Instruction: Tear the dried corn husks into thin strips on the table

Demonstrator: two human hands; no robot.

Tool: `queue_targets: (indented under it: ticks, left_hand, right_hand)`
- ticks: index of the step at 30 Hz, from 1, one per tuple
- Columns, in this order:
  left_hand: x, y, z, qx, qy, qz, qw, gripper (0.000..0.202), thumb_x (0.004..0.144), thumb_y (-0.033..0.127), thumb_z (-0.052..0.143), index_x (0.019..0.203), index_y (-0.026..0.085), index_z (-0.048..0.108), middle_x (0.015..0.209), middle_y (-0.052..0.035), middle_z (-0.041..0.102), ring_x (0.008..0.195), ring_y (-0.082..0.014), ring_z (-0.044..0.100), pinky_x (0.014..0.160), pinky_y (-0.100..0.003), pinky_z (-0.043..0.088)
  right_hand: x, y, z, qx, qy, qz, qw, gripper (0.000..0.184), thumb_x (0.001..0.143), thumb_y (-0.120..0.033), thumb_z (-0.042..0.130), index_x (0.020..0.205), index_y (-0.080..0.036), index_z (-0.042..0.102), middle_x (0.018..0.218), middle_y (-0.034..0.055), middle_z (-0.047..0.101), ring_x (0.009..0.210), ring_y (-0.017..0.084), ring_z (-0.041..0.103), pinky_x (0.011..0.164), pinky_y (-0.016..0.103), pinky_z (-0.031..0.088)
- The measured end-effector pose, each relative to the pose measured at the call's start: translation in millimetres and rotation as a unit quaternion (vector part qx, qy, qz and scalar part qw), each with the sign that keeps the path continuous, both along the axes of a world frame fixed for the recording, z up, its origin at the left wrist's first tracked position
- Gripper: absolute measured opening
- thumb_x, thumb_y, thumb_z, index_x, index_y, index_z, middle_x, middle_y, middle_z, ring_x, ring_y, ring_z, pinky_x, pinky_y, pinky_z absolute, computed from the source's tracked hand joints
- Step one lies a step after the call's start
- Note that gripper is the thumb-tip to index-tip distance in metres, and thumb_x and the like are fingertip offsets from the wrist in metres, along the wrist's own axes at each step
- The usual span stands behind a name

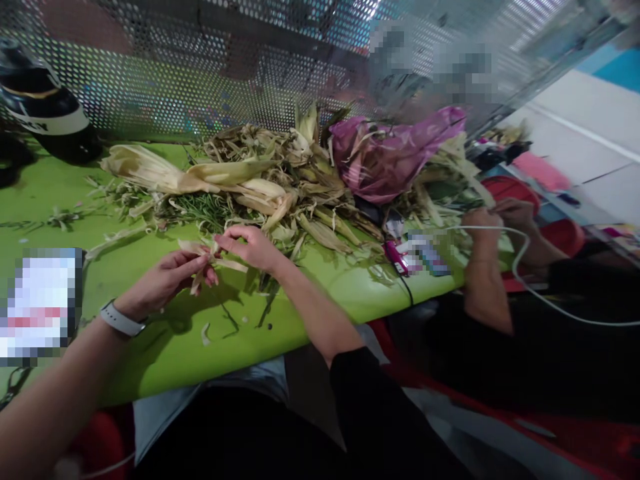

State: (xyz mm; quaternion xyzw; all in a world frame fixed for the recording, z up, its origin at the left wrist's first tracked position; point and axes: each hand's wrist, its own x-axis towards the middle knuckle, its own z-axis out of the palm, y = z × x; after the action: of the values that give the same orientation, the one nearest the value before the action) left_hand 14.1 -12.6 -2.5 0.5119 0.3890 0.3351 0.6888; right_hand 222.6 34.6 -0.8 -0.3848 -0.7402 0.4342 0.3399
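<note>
Over the green tabletop (pixel 200 363), my left hand (pixel 175 275) pinches pale strips of dried corn husk (pixel 233 265), which stick out between its fingers. A white watch is strapped to that wrist. My right hand (pixel 253 247) comes in from the right, thumb and fingertips closed on the same husk piece; its exact grip is partly hidden. Just beyond both hands lies a heap of dry corn husks (pixel 320 230), with long pale husk leaves (pixel 155 170) at its left and green sprigs (pixel 203 207) among them.
A pink plastic bag (pixel 385 157) rests against the heap, below a perforated metal panel (pixel 240 73). A dark bottle (pixel 47 110) stands at the back left. A blurred-out screen (pixel 37 303) lies at left. Phones and a cable lie right, near another person's hands (pixel 483 223).
</note>
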Motion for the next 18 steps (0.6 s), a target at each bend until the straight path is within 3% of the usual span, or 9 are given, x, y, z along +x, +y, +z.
queue_targets:
  ticks: [2,8,10,14,18]
  left_hand:
    - [-1.4,1.6,-1.7,0.006,0.005,-0.010,1.000,0.028,0.083,0.040,0.070,0.079,0.013,0.070,0.072,-0.0054,0.072,0.053,-0.0105,0.054,0.051,-0.022,0.044]
    - [-4.7,4.3,-3.0,0.038,0.027,-0.052,0.998,0.029,0.087,0.038,0.066,0.073,0.012,0.068,0.063,-0.0034,0.068,0.050,-0.0101,0.054,0.051,-0.023,0.044]
    - [-4.3,4.0,-3.1,0.024,0.014,-0.034,0.999,0.025,0.085,0.037,0.068,0.077,0.013,0.067,0.062,-0.0020,0.067,0.052,-0.0116,0.056,0.051,-0.024,0.045]
    - [-2.0,3.3,-2.7,-0.026,-0.035,0.062,0.997,0.024,0.086,0.038,0.067,0.088,0.014,0.067,0.074,-0.0033,0.071,0.064,-0.0136,0.061,0.058,-0.023,0.048]
    - [-0.6,4.2,-2.1,-0.073,-0.054,0.083,0.992,0.025,0.084,0.038,0.069,0.088,0.013,0.067,0.075,-0.0042,0.073,0.065,-0.0131,0.062,0.062,-0.023,0.050]
  right_hand:
    - [-1.1,0.3,-0.9,0.023,0.008,0.016,1.000,0.041,0.088,-0.055,0.057,0.072,-0.018,0.064,0.077,0.0000,0.061,0.076,0.013,0.056,0.081,0.029,0.043]
    - [-10.2,-5.4,-5.2,0.066,0.039,-0.042,0.996,0.041,0.088,-0.056,0.056,0.070,-0.019,0.062,0.078,0.0003,0.057,0.078,0.013,0.055,0.082,0.029,0.044]
    - [-10.1,-7.0,-4.5,0.031,0.057,-0.045,0.997,0.042,0.087,-0.058,0.056,0.075,-0.019,0.062,0.080,0.0007,0.060,0.079,0.013,0.057,0.081,0.029,0.046]
    - [-5.4,-9.6,0.6,-0.091,0.071,-0.038,0.993,0.049,0.089,-0.065,0.048,0.082,-0.018,0.059,0.074,0.0005,0.062,0.070,0.012,0.061,0.069,0.026,0.048]
    - [-5.2,-11.4,0.2,-0.105,0.023,-0.010,0.994,0.050,0.086,-0.065,0.053,0.071,-0.018,0.056,0.059,-0.0022,0.056,0.054,0.010,0.055,0.059,0.025,0.044]
